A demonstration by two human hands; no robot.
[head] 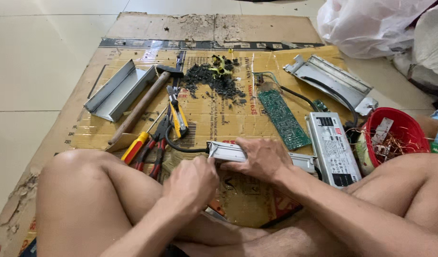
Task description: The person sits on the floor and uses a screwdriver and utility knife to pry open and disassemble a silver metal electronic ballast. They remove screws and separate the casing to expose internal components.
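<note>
On the flattened cardboard sheet (pixel 238 119), near its front edge, lies a long grey metal driver housing (pixel 228 152) with a black cable at its left end. The right hand (pixel 261 159) is clamped over its middle, pinning it down, while the left hand (pixel 192 183) pinches at its left end cap, fingers closed; the opening step seems in hand, and prying likely needs steady bracing

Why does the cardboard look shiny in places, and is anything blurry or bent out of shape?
Head view: even, soft light, weak shadows. Glare streaks the taped cardboard near its far edge. The left hand and right hand on the grey metal box look slightly soft; the green circuit board is sharp. The wide lens enlarges the knees at the frame's lower edge.
</note>
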